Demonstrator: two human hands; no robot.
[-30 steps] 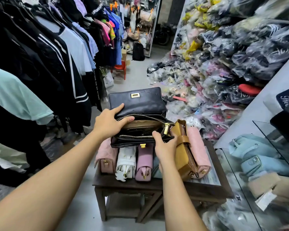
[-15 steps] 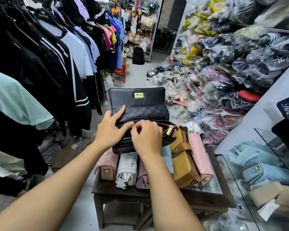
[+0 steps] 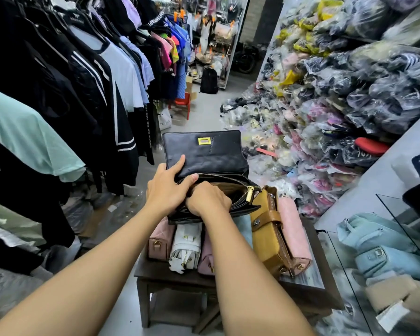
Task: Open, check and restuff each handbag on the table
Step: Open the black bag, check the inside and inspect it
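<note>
Both hands (image 3: 189,192) on flap-up black handbag (image 3: 205,154)

Clothing and accessories shop interior, rack of hanging shirts (image 3: 87,76) along 1 side, heap of plastic-wrapped goods (image 3: 337,98) opposite, handbags (image 3: 272,234) lined on a small wooden table (image 3: 308,287), glass display counter (image 3: 398,238) beside.

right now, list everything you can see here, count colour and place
black handbag: one, flap up, zip open, held above the table
table: one, dark wood, centre
bags on table: pink, white, pink, mustard, pink, in a row
hanging clothes: many, mostly black, left
bagged goods: heap, mixed colours, right
pale blue bags: at least two, far right
left hand: holds the black bag's opening
right hand: fingers inside the black bag
</note>
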